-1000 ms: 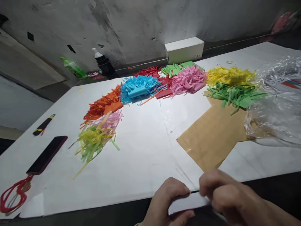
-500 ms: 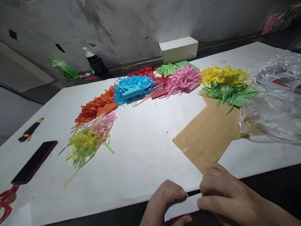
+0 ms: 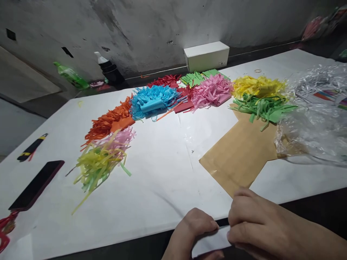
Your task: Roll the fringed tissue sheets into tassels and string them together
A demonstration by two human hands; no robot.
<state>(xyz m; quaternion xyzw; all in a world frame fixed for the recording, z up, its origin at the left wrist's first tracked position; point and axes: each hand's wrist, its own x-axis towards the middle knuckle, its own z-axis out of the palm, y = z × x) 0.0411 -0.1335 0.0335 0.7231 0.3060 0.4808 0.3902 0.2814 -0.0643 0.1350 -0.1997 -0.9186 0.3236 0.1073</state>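
Observation:
Between my two hands, just off the table's front edge, is a white folded strip of paper (image 3: 210,241). My left hand (image 3: 193,231) pinches its left part, thumb and fingers on either side. My right hand (image 3: 255,220) grips its right end with bent fingers; part of the strip is hidden behind them. A brown paper sheet (image 3: 240,155) lies just beyond my right hand. Fringed paper bundles stand in an arc farther back: orange (image 3: 110,121), blue (image 3: 154,101), pink (image 3: 213,90), yellow (image 3: 258,86) and green (image 3: 267,106).
Loose yellow-green paper strips (image 3: 99,164) lie at left, near a phone (image 3: 38,185), a black-and-yellow cutter (image 3: 32,147) and red-handled scissors (image 3: 5,233). Crumpled clear plastic (image 3: 320,130) covers the right side. A white box (image 3: 207,57) stands by the wall at the back.
Both hands keep their hold on the white strip, with only a slight shift of the fingers. The view has turned a little, so things at left appear farther left.

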